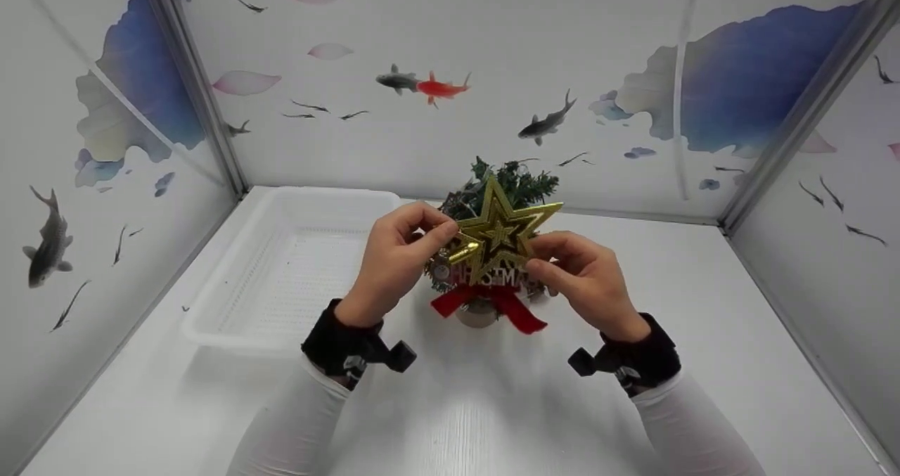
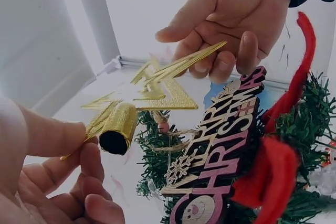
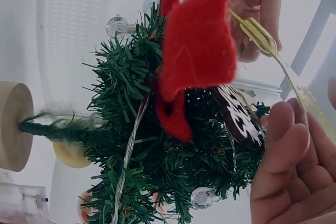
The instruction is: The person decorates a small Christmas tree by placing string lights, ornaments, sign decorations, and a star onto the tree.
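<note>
A gold glittery star tree topper [image 1: 498, 226] is held up in front of a small Christmas tree [image 1: 527, 181]. My left hand [image 1: 402, 258] pinches its left point between thumb and fingers. At the star's right side is my right hand [image 1: 589, 279], its thumb standing apart from the bent fingers, with the star's tip between them in the left wrist view. A hollow gold tube [image 2: 116, 132] at the star's back faces the left wrist camera. The tree stands upright and carries a Merry Christmas sign [image 2: 215, 156] and a red bow [image 1: 517, 311]. The star partly hides the sign in the head view.
Left of the tree lies a white plastic basket [image 1: 239, 339]. The tree has a round wooden base [image 3: 14, 127], a string-light wire [image 3: 131, 153] and clear bulbs [image 3: 202, 198]. A yellow ball [image 3: 73, 154] shows beyond the trunk. Printed panels [image 1: 436, 12] enclose the white table [image 1: 457, 420].
</note>
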Motion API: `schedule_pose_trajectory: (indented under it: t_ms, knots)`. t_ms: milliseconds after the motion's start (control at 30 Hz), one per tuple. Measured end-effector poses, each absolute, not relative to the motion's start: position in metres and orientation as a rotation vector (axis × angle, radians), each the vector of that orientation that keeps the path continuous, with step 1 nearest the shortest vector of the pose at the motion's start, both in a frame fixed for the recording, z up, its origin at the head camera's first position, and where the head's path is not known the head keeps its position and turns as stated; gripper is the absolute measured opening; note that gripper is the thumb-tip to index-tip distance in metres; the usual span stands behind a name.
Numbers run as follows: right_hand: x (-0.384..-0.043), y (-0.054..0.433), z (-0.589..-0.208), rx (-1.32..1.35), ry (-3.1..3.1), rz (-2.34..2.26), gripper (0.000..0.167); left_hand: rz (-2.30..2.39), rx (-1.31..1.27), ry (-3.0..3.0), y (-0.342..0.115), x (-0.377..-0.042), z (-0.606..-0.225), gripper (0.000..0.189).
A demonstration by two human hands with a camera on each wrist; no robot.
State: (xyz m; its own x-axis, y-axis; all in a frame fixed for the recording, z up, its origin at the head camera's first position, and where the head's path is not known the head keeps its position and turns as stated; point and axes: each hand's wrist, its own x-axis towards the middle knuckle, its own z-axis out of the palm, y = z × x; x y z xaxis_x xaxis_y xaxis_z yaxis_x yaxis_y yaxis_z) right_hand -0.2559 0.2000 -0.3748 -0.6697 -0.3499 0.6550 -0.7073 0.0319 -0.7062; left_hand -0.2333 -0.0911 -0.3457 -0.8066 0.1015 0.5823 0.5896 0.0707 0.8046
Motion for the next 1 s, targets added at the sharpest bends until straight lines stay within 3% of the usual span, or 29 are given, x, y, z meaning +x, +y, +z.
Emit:
schedule_pose_trajectory:
  t_ms: [233,667,1000]
  knots:
    - [-0.257,0.201,-0.374,1.13,-2.007,1.693,0.004,-1.831,-0.695,-1.954,-0.087,-0.236,-0.348,0.009]
    - [-0.27,0.202,-0.352,0.98,-1.755,2.011,0.012,-1.605,-0.883,-2.172,-0.088,-0.239,-0.346,0.011]
    - [-0.28,0.195,-0.325,0.925,-1.798,2.08,0.01,-1.634,-0.738,-2.011,-0.073,-0.253,-0.33,0.013]
